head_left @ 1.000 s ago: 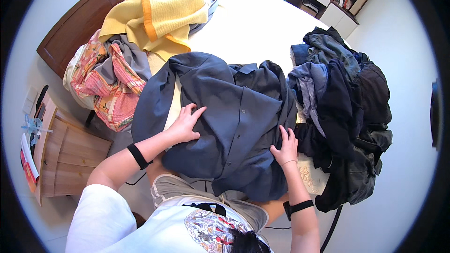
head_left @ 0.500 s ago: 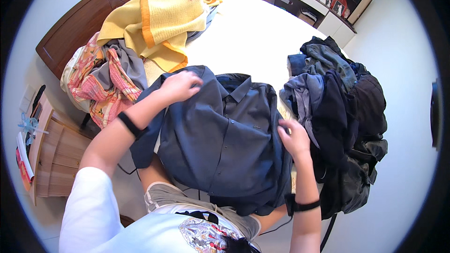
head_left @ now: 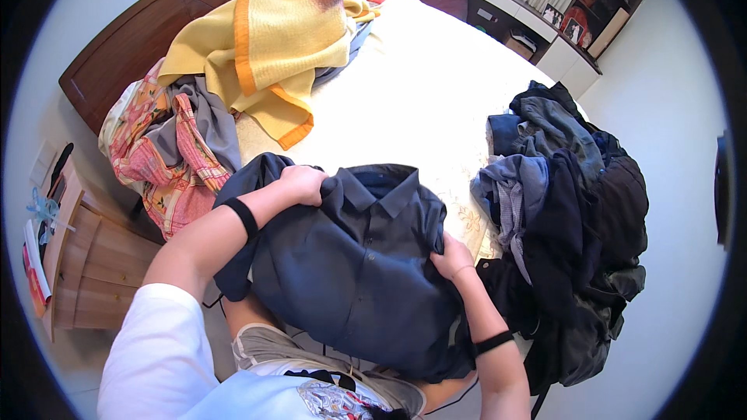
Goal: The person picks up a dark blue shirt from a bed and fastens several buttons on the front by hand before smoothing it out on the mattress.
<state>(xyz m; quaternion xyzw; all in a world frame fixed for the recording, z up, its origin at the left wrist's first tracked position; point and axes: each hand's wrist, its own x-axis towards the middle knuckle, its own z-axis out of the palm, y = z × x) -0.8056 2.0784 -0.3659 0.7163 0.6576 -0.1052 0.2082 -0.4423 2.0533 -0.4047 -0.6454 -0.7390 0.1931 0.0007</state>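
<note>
A dark, buttoned, collared shirt [head_left: 366,257] hangs over the near edge of the bed and down over my legs, its collar toward the far side. My left hand [head_left: 305,185] is closed on the cloth by the shoulder left of the collar. On the other side, my right hand [head_left: 454,257] grips the shirt's right edge near the sleeve, with fingers folded round the fabric. The left sleeve lies bunched beneath my left forearm. Both of my forearms wear black bands.
A pale-covered bed [head_left: 420,85] spreads ahead. At its left lie a yellow blanket [head_left: 292,39] and pink patterned bedding [head_left: 171,163]. A heap of dark clothes [head_left: 576,202] covers its right edge. A wooden cabinet [head_left: 101,264] stands at the near left.
Both hands, apart from firm hold before, have closed on the shirt at its shoulder and side. The collar has come nearer to me, and the shirt's upper part is gathered.
</note>
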